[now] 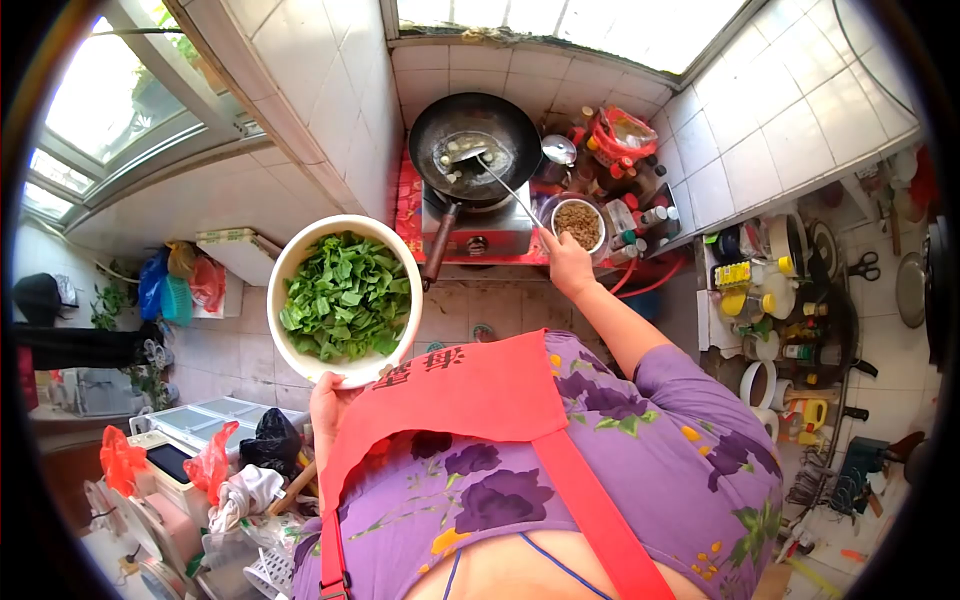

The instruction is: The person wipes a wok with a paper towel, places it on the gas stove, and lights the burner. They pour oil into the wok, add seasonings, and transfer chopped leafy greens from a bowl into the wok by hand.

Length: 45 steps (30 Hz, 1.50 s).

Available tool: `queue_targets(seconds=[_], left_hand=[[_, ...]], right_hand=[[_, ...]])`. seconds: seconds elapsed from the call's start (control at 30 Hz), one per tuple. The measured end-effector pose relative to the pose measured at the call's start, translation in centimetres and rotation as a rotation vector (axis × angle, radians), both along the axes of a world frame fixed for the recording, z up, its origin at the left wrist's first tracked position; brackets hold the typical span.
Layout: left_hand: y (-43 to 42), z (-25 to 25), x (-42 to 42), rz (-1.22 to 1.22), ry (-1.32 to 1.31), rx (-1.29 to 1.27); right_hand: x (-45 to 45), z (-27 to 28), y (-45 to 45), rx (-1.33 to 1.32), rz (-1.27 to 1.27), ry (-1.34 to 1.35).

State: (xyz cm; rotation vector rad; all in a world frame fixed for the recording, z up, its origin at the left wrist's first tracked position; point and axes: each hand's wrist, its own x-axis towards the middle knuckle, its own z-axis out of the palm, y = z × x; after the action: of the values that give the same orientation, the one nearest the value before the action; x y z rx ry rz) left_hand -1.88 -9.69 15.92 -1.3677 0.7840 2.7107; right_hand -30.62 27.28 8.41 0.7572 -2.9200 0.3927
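Observation:
My left hand (328, 402) grips the near rim of a large white bowl (276, 300), partly hidden behind the apron. Chopped leafy greens (345, 295) fill the bowl, which is held left of the stove. Closed round the handle of a metal ladle (505, 185) is my right hand (568, 262). The ladle's head rests inside a black wok (425, 140), where oil and a few pale bits lie. The wok stands on a gas stove (510, 238), its wooden handle (438, 245) pointing toward me. Beside my right hand is a bowl of brown minced food (578, 222).
Seasoning bottles (652, 215) and a red basket (622, 135) crowd the counter right of the stove. A small metal pot (558, 152) sits near the wok. Shelves with bottles (765, 300) line the right; bags and appliances (180, 470) are at lower left.

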Motion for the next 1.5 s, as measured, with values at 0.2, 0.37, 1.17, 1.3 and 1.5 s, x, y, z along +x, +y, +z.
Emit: queue_targets(seconds=[0.2,0.37,1.17,1.3,1.5], left_hand=[[0.0,0.1,0.2,-0.002,-0.016,0.022],[-0.6,-0.6,0.3,0.005,-0.005,0.04],[0.0,-1.5,-0.6,0.01,0.057,-0.095],[0.7,-1.3,-1.1,-0.07,0.14,-0.088],[1.4,-0.7,-1.3,-0.05,0.047,-0.196]], right_hand=[[0.3,-0.7,-0.2,-0.056,-0.042,-0.201],[-0.6,-1.5,-1.1,-0.089,-0.039,-0.205],[5.4,15.6,-19.2,-0.359,0.784,-0.225],[6.5,12.1,-25.7,0.103,0.671,-0.281],[8.4,10.3,-27.8,0.36,0.706,-0.299]])
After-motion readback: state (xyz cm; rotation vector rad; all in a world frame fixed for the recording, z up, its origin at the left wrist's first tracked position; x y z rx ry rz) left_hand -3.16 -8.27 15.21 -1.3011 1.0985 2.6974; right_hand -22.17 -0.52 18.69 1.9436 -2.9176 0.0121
